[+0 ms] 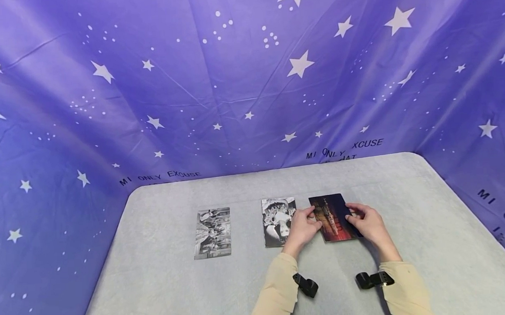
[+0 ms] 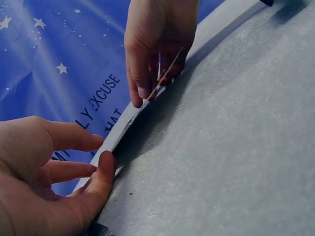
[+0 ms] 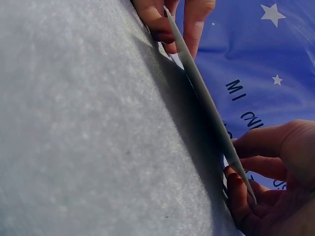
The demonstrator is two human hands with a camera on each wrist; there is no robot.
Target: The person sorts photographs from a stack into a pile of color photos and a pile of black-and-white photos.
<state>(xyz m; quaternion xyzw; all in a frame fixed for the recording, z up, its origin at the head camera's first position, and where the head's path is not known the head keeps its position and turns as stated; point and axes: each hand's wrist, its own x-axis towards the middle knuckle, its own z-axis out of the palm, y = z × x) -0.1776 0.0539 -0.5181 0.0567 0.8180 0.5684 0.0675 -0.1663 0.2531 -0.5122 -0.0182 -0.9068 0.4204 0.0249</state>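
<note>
A dark card with a red and gold picture (image 1: 332, 217) is held between both hands, slightly raised off the table and seen edge-on in the right wrist view (image 3: 206, 108). The left hand (image 1: 303, 228) pinches its left edge with thumb and fingers. At its right edge, the right hand (image 1: 369, 225) pinches it with the thumb on the near side. Just left of the left hand lies a black-and-white picture card (image 1: 274, 222), partly covered by that hand. Farther left, another black-and-white card (image 1: 213, 233) lies flat.
The cards are over a grey cloth-covered table (image 1: 156, 274) with rounded far corners. A purple-blue curtain (image 1: 232, 83) with white stars and lettering hangs behind and at both sides. Black straps with small devices are on both wrists, over beige sleeves (image 1: 275, 288).
</note>
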